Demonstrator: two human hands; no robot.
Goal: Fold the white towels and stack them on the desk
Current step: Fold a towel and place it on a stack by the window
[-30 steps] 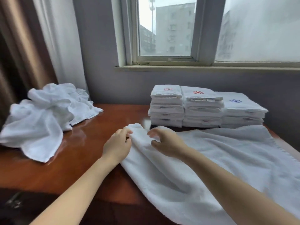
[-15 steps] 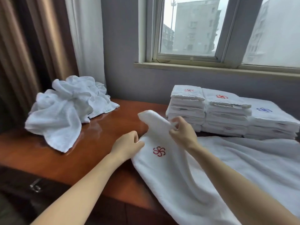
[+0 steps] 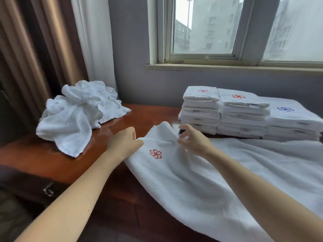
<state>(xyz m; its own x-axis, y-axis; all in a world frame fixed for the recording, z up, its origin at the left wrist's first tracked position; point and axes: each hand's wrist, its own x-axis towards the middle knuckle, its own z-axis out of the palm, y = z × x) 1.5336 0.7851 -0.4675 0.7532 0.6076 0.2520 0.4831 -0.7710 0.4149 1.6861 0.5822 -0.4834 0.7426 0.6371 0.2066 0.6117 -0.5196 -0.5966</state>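
A large white towel (image 3: 201, 175) with a red pinwheel emblem lies spread over the right half of the brown desk (image 3: 35, 159) and hangs over its front edge. My left hand (image 3: 125, 143) grips the towel's left edge just above the emblem. My right hand (image 3: 191, 139) pinches the raised far-left corner area of the same towel. Behind it stand three stacks of folded white towels (image 3: 244, 116), two topped with red emblems and one with a blue emblem. A crumpled heap of unfolded white towels (image 3: 76, 114) sits at the desk's back left.
A grey wall and a window sill (image 3: 227, 67) run behind the desk. Curtains (image 3: 43, 49) hang at the left. A drawer with a metal handle (image 3: 48, 191) shows under the desk's front left.
The towel corner was turned over, which exposed the red emblem. My right hand lifted the corner and has now brought it lower. The view shifted left and closer.
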